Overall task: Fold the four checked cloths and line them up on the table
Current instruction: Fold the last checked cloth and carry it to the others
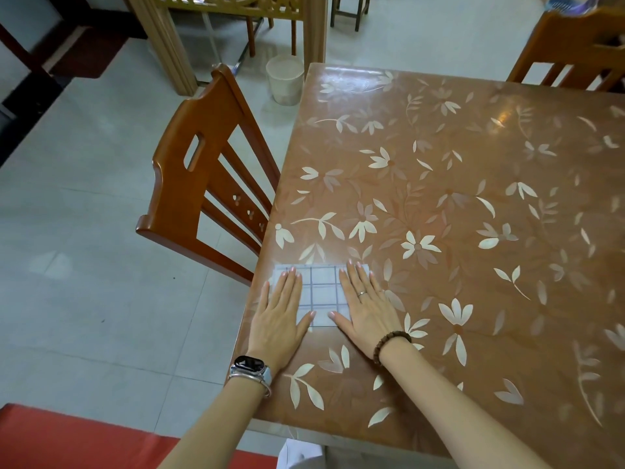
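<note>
On the floral table [439, 147], near its left corner, left hand [279, 316] and right hand [367, 309] are pressing, fingers straight, one folded checked cloth [321, 289] flat, probably before fetching another.

A white cloth [319, 292] with grey checks lies on a brown table [456, 204] patterned with pale flowers.

glossy floral table [456, 170], matt checked cloth [321, 289], polished wooden chair [203, 177].

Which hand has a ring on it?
The right hand, the one with the bead bracelet; the left hand wears a watch. Both press flat on the checked cloth.
</note>
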Tool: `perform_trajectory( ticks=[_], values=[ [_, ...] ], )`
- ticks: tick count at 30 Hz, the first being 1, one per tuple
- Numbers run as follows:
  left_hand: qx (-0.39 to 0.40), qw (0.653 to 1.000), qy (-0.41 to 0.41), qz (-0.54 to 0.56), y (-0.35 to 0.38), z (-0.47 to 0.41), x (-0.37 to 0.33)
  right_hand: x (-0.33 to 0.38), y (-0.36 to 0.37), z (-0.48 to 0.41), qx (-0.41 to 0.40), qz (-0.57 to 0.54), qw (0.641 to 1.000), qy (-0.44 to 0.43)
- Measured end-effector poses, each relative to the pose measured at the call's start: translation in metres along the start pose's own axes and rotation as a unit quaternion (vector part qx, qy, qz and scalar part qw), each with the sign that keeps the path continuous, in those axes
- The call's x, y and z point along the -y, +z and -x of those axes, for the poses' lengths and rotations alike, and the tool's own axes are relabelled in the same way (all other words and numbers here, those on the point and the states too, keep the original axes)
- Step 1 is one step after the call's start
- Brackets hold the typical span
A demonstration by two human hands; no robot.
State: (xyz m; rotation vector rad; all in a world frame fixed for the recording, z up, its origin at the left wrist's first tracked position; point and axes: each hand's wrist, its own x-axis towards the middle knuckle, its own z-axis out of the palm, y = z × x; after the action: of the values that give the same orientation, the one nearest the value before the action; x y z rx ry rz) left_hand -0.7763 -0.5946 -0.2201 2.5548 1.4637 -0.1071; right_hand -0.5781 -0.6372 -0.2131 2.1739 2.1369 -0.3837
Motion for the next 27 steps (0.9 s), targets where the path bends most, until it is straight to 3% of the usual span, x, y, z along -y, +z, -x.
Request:
perform_trajectory(
  ticks=[6, 12, 20, 25, 27],
  values=[
    [0.004, 1.000, -0.013, 0.000, -0.003, 0.003, 0.009, -0.005, -0.005, 0.002, 0.027, 0.000, 0.999, 0.024],
    [-0.003, 1.000, -0.008, -0.004, -0.010, 0.001, -0.002, 0.002, -0.007, 0.003, -0.013, -0.007, 1.000, 0.022],
    [0.033, 0.999, -0.013, 0.020, -0.006, 0.002, -0.021, -0.003, 0.002, 0.007, -0.003, -0.024, 1.000, 0.016],
    [-0.020, 0.998, -0.031, 0.053, -0.015, 0.003, -0.028, -0.007, -0.008, 0.004, -0.034, -0.070, 0.997, -0.026],
    [-0.075, 0.985, -0.073, 0.138, -0.021, 0.007, -0.032, -0.011, -0.019, -0.001, -0.046, -0.082, 0.995, -0.027]
  ],
)
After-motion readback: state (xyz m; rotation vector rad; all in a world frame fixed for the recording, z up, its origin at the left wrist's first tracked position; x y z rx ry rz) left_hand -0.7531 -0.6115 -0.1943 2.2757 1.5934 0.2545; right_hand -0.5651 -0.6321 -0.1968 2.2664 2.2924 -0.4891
